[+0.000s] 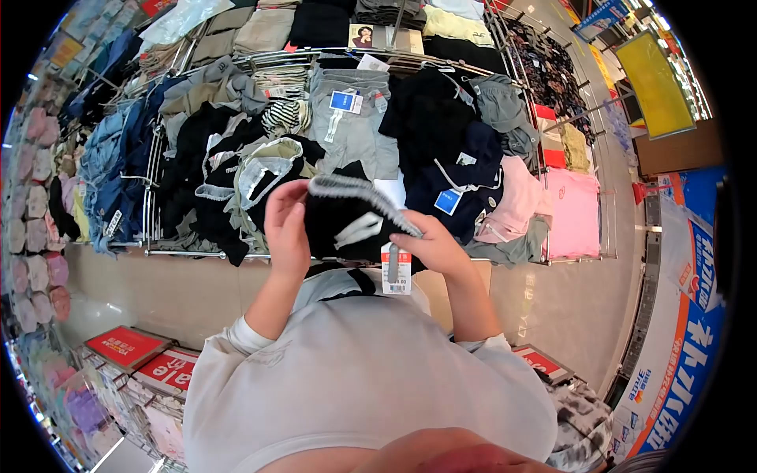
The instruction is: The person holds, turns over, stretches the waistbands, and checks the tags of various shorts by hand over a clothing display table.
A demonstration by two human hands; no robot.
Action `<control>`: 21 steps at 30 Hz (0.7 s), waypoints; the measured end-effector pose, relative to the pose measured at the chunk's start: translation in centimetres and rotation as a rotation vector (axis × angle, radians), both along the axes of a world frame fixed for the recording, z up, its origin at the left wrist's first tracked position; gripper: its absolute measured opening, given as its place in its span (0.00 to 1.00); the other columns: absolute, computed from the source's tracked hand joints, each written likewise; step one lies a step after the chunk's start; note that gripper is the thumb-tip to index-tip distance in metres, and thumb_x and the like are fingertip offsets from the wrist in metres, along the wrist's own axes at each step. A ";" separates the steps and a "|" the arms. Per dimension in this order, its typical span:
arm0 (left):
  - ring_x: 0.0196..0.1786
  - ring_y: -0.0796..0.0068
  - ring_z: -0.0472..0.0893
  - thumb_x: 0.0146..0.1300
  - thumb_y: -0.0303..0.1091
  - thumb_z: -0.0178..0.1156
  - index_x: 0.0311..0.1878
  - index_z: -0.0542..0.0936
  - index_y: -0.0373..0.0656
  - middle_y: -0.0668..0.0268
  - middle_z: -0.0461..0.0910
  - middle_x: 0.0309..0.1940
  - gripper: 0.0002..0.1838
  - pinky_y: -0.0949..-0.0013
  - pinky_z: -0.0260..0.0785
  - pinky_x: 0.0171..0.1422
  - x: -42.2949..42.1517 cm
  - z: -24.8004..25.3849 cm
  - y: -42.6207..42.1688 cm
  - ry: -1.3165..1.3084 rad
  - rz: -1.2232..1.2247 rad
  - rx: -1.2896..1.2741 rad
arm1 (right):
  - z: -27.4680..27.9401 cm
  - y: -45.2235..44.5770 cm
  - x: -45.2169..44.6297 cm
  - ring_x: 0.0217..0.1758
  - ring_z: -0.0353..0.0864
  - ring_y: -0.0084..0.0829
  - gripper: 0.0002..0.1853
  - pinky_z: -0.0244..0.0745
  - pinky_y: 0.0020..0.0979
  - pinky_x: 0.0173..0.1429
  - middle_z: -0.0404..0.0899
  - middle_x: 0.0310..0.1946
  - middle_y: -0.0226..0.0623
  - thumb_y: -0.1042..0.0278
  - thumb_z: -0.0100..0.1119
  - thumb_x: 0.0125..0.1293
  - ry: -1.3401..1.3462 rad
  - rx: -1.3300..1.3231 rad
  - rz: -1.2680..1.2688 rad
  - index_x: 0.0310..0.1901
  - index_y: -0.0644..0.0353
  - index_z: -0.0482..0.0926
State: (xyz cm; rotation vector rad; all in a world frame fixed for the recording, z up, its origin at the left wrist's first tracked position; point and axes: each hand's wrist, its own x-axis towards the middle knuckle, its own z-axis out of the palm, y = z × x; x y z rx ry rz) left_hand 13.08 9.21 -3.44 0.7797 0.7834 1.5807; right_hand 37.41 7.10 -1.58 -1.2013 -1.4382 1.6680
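1. The step in hand appeared to be the holding and spreading of a black garment (335, 214) by its grey waistband (355, 190). It was in the air, in front of the person's chest, close to the near edge of the wire bin (197, 253).
2. The left hand (288, 235) gripped 1 end of the waistband, with part of its fingers hidden. The right hand (438, 246) pinched the other end between thumb and fingers.
3. The price tag (396, 272) hung below the right hand, and the pale drawstring (359, 229) lay across the black cloth.
4. In my judgement, the next move called for an even grip with 2 hands, because the soft cloth could easily fold or slip.
5. The bin had wire dividers. Its middle section contained grey shorts (327, 150), a navy garment (482, 146) and many loose black clothes (426, 110).
6. Jeans (118, 150) lay in the left section, and folded pink cloth (574, 217) in the right section. Behind, another section held folded stacks (264, 31).
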 end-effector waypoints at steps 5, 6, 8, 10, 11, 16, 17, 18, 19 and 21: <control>0.41 0.79 0.77 0.67 0.24 0.55 0.39 0.77 0.38 0.68 0.77 0.36 0.03 0.75 0.69 0.49 3.1 -0.6 -2.3 0.437 -0.070 -0.116 | -0.2 0.9 1.5 0.40 0.80 0.27 0.14 0.73 0.30 0.48 0.82 0.36 0.34 0.73 0.58 0.66 0.075 -0.029 -0.212 0.52 0.66 0.76; 0.43 0.79 0.78 0.69 0.25 0.54 0.45 0.79 0.36 0.67 0.80 0.39 0.07 0.75 0.70 0.52 4.0 -0.6 -2.6 0.471 -0.290 -0.224 | 0.4 0.9 1.5 0.42 0.81 0.37 0.17 0.74 0.34 0.49 0.82 0.38 0.42 0.73 0.58 0.65 -0.161 0.102 -0.107 0.55 0.65 0.75; 0.56 0.76 0.76 0.68 0.29 0.57 0.63 0.70 0.36 0.63 0.76 0.54 0.21 0.70 0.68 0.61 6.2 -3.1 -3.3 0.402 -0.443 -0.260 | 0.9 1.0 1.2 0.49 0.77 0.59 0.23 0.74 0.45 0.52 0.78 0.44 0.58 0.74 0.57 0.61 -0.393 0.326 0.084 0.59 0.65 0.70; 0.60 0.75 0.73 0.67 0.31 0.59 0.68 0.63 0.39 0.63 0.70 0.61 0.29 0.67 0.67 0.64 8.1 -3.0 -4.1 0.299 -0.439 -0.297 | -1.8 0.2 0.5 0.43 0.79 0.56 0.19 0.75 0.47 0.48 0.78 0.43 0.54 0.75 0.55 0.59 -0.519 0.523 0.184 0.53 0.63 0.71; 0.62 0.75 0.71 0.66 0.32 0.61 0.70 0.59 0.40 0.63 0.67 0.64 0.32 0.66 0.66 0.65 8.6 -2.0 -4.1 0.255 -0.448 -0.358 | -2.1 -0.2 -0.1 0.41 0.80 0.55 0.17 0.75 0.48 0.46 0.77 0.43 0.53 0.74 0.55 0.58 -0.595 0.522 0.247 0.51 0.63 0.72; 0.53 0.71 0.79 0.65 0.30 0.57 0.58 0.74 0.42 0.66 0.80 0.48 0.18 0.66 0.71 0.59 9.0 -3.5 -3.2 0.004 -0.324 -0.611 | -2.5 -0.4 -0.7 0.39 0.80 0.53 0.20 0.76 0.46 0.44 0.77 0.41 0.53 0.62 0.63 0.60 -0.745 0.539 0.524 0.49 0.67 0.72; 0.53 0.71 0.79 0.65 0.30 0.57 0.58 0.74 0.42 0.66 0.80 0.48 0.18 0.66 0.71 0.59 9.0 -4.0 -3.2 0.000 -0.304 -0.605 | -2.4 -0.1 -0.5 0.39 0.80 0.53 0.20 0.76 0.46 0.44 0.77 0.41 0.53 0.62 0.63 0.60 -0.741 0.552 0.540 0.49 0.67 0.72; 0.52 0.71 0.80 0.67 0.31 0.54 0.58 0.74 0.43 0.66 0.80 0.48 0.17 0.65 0.71 0.58 9.1 -4.5 -3.2 -0.043 -0.286 -0.638 | -2.1 0.2 -0.4 0.39 0.80 0.53 0.21 0.76 0.45 0.44 0.77 0.42 0.53 0.60 0.63 0.61 -0.684 0.545 0.538 0.50 0.67 0.73; 0.51 0.71 0.80 0.69 0.33 0.52 0.57 0.75 0.43 0.66 0.81 0.48 0.15 0.65 0.72 0.57 9.1 -4.9 -3.1 -0.085 -0.271 -0.672 | -1.9 0.4 -0.3 0.39 0.80 0.53 0.22 0.76 0.45 0.44 0.77 0.44 0.54 0.59 0.63 0.61 -0.628 0.533 0.532 0.51 0.66 0.74; 0.51 0.71 0.80 0.72 0.38 0.47 0.57 0.75 0.43 0.65 0.80 0.49 0.16 0.64 0.72 0.56 9.0 -5.6 -2.7 -0.098 -0.286 -0.707 | -2.3 1.3 0.3 0.38 0.81 0.50 0.23 0.76 0.43 0.43 0.78 0.42 0.52 0.58 0.63 0.62 -0.551 0.540 0.501 0.53 0.66 0.75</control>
